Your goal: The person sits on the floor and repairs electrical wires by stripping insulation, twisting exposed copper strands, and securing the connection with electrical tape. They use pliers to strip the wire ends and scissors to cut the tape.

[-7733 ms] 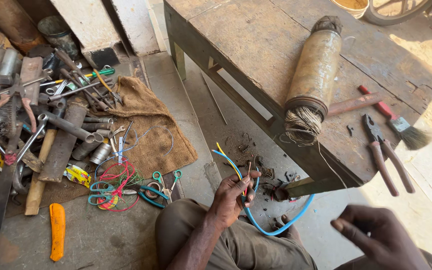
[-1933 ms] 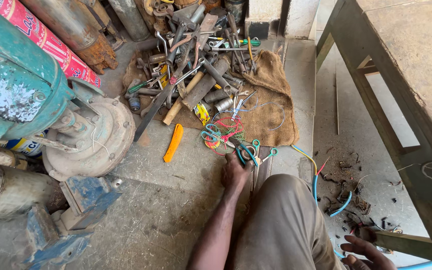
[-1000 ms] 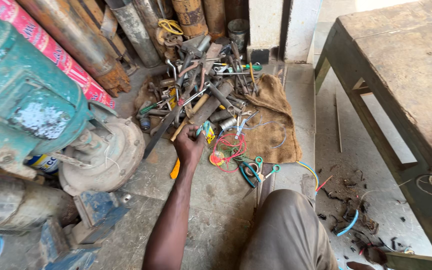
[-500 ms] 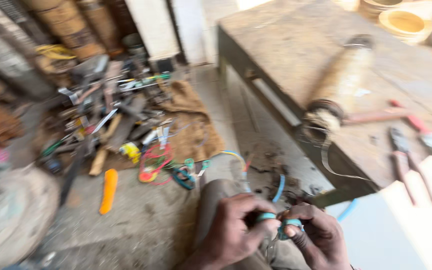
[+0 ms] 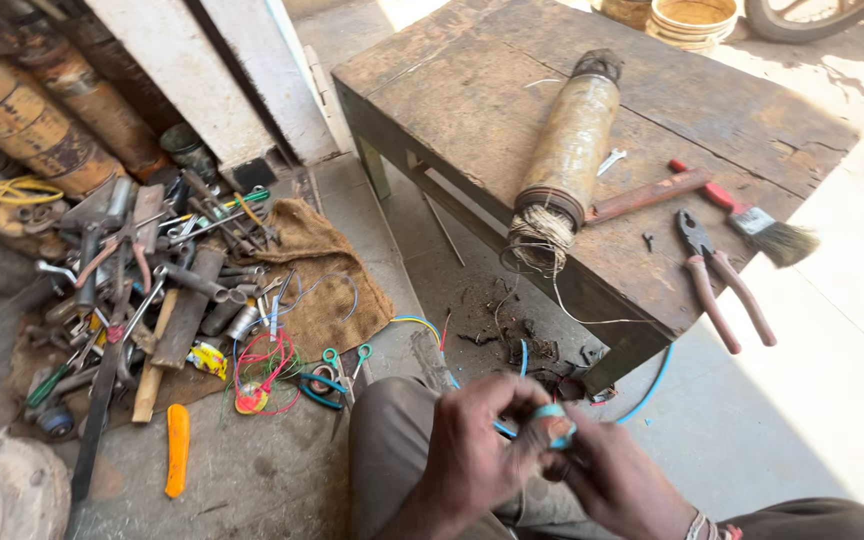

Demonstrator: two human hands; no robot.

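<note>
Concrete floor strewn with tools lies left of the wooden tabletop point(image 5: 552, 90), and just below its near corner the left hand point(image 5: 477, 455) and right hand point(image 5: 617, 480) pinch a blue wire point(image 5: 550, 412) together, best kept taut with fingertips close.

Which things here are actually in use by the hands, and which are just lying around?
In hand:
left hand and right hand, both gripping the small light-blue tape roll
thin blue wire

Lying about:
red-handled pliers
red-handled paintbrush
rusty metal cylinder wound with wire
flat orange plastic handle
brown burlap cloth
</note>
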